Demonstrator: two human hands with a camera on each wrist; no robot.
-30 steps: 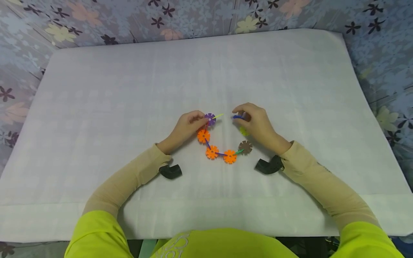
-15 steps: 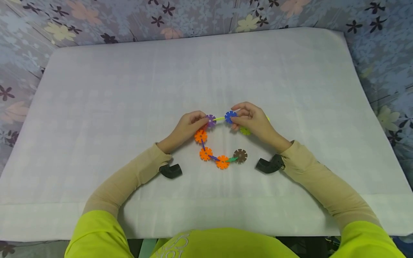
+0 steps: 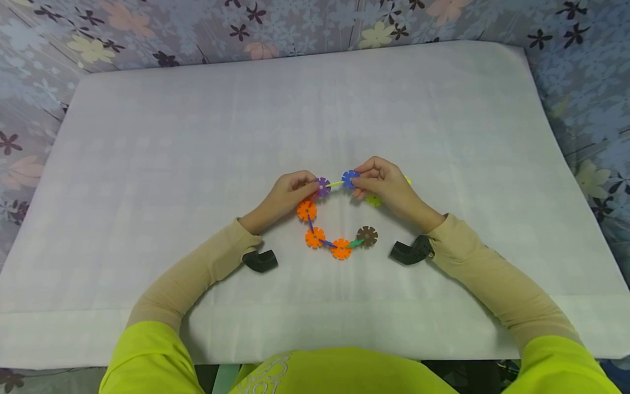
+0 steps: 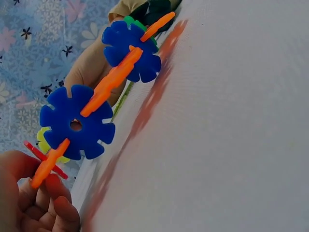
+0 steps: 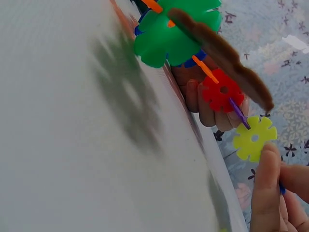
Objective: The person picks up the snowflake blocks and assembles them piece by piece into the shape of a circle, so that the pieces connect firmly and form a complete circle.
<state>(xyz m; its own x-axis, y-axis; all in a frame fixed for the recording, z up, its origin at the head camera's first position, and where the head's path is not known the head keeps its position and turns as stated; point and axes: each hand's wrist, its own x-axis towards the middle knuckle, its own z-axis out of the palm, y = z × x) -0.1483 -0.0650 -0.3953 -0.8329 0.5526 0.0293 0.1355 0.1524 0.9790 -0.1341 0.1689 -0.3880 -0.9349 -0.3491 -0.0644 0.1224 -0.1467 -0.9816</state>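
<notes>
A chain of notched plastic interlocking discs hangs in a curve between my hands. My left hand [image 3: 295,189] pinches the chain at a purple interlocking disc [image 3: 323,187], its far-left end. A yellow disc [image 3: 335,184], seen edge-on, links it to a blue interlocking disc [image 3: 350,179], which my right hand [image 3: 386,183] holds between thumb and fingers. Below the left hand run several orange discs [image 3: 315,238] joined by edge-on ones, then a green disc [image 3: 355,243] and a brown disc [image 3: 367,236]. Colours differ in the wrist views, where a notched disc [image 4: 77,123] looks blue.
A yellow-green disc [image 3: 374,200] shows below the right hand, partly hidden by it. White cloth covers the table [image 3: 197,137]. Black curved wrist mounts [image 3: 261,261] hang at both sleeves. Flowered fabric [image 3: 305,27] borders the table.
My right hand has turned the blue disc from edge-on to face-up and brought it against the yellow disc. The lower chain has shifted slightly left and nearer to the body.
</notes>
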